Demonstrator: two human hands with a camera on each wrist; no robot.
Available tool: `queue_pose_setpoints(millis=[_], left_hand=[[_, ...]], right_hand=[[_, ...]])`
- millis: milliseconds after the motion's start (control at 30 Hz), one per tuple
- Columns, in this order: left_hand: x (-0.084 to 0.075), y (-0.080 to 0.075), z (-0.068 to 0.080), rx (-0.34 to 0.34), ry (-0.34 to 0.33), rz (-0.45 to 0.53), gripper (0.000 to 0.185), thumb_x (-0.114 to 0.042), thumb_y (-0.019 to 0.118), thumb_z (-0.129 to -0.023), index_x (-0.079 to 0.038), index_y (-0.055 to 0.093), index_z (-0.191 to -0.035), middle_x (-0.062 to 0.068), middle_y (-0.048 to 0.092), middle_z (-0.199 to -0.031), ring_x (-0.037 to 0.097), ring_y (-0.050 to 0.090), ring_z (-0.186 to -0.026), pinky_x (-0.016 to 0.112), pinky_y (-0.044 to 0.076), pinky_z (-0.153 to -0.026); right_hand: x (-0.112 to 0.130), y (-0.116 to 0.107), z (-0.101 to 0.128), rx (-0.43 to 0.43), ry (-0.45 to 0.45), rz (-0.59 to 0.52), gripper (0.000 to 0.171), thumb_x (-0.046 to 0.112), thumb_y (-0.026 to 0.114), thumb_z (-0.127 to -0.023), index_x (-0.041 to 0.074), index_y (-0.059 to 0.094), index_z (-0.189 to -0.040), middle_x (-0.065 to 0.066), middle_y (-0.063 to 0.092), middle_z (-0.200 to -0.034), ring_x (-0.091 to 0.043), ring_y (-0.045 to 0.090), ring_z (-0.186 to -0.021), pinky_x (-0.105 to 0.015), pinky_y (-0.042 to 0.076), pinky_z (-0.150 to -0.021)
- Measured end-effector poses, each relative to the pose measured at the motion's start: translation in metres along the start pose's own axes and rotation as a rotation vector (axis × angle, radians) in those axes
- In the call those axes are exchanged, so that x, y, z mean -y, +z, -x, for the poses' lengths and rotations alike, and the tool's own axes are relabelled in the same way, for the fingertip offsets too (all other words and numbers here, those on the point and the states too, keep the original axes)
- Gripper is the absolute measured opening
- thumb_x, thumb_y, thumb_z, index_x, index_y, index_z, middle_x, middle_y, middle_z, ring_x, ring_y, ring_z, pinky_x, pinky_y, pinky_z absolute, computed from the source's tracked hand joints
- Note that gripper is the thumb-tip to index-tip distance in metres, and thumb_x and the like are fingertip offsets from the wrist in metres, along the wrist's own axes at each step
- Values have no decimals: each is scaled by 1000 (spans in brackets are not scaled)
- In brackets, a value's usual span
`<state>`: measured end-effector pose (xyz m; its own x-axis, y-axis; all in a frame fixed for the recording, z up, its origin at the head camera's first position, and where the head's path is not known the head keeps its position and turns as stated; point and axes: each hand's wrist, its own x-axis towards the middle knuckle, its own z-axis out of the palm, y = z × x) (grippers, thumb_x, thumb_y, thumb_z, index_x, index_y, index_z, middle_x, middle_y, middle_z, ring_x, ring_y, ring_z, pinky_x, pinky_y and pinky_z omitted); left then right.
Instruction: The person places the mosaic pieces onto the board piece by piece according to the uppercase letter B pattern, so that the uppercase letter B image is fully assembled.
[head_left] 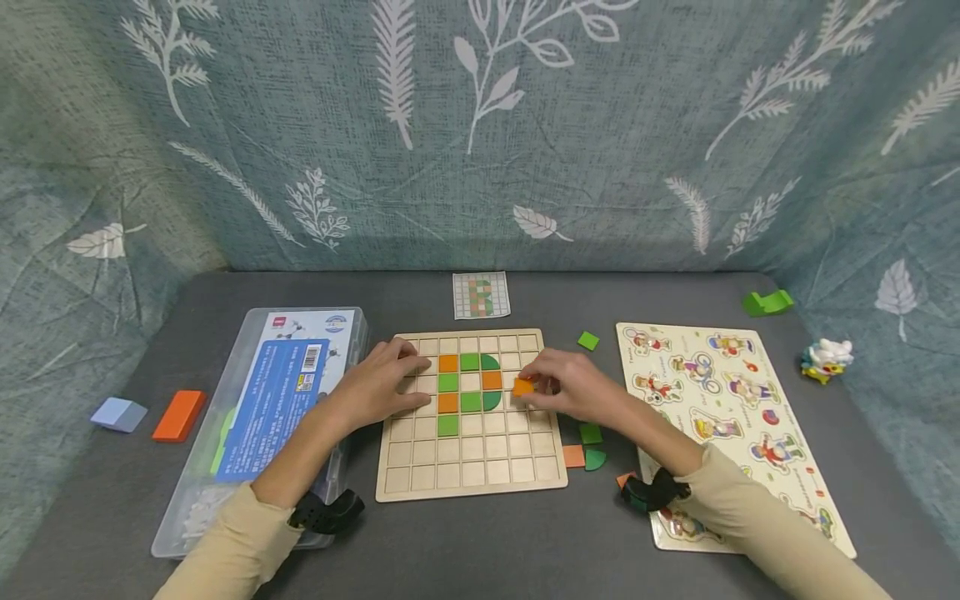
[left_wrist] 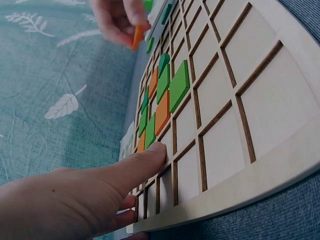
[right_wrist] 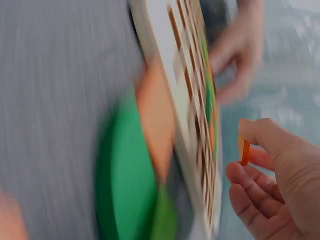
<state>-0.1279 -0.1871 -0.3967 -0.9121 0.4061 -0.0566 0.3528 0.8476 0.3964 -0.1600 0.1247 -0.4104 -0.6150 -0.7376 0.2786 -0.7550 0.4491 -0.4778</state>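
A wooden grid board lies on the table with orange and green square tiles and two dark green quarter-round tiles set in its upper middle cells. My right hand pinches an orange square tile between thumb and fingers, raised over the board's right side. In the right wrist view that tile is seen nearly edge-on. My left hand rests at the board's left edge, thumb and fingers spread over the left cells. Its thumb lies near the tiles in the left wrist view.
A printed pattern card lies behind the board. Loose tiles, among them a green square and an orange one, lie right of it. A plastic box stands left, a picture puzzle board right. Blocks and a small toy sit farther out.
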Motion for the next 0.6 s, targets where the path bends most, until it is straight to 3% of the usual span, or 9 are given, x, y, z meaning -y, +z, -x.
queue_pose_setpoints(millis=[100, 200, 367, 600], left_hand=[[0, 0, 0, -2, -1, -2, 48, -30, 73, -87, -7, 63, -128, 14, 52, -125, 30, 48, -109, 50, 46, -87], [1, 1, 0, -5, -2, -12, 48, -31, 74, -86, -8, 63, -127, 13, 53, -125, 29, 49, -109, 50, 47, -87], [1, 2, -1, -4, -6, -21, 48, -31, 74, -86, -8, 64, -127, 12, 53, -124, 29, 49, -109, 49, 47, -87], [1, 1, 0, 1, -2, -13, 48, -31, 73, -87, -8, 63, -128, 11, 52, -124, 28, 48, -108, 48, 46, -86]], right_hand=[[20, 13, -5, 33, -152, 90, 22, 24, 74, -86, 11, 73, -103, 0, 65, -92, -6, 59, -74, -18, 49, -65], [33, 23, -10, 69, -233, 188, 20, 28, 72, -88, 15, 74, -104, 3, 63, -91, -4, 52, -72, -16, 45, -63], [43, 30, -18, 139, -239, 235, 17, 28, 68, -92, 18, 73, -104, 5, 59, -88, -3, 49, -72, -14, 40, -62], [46, 34, -24, 139, -256, 258, 15, 28, 68, -92, 18, 73, -100, 3, 60, -88, -4, 51, -71, -14, 42, -61]])
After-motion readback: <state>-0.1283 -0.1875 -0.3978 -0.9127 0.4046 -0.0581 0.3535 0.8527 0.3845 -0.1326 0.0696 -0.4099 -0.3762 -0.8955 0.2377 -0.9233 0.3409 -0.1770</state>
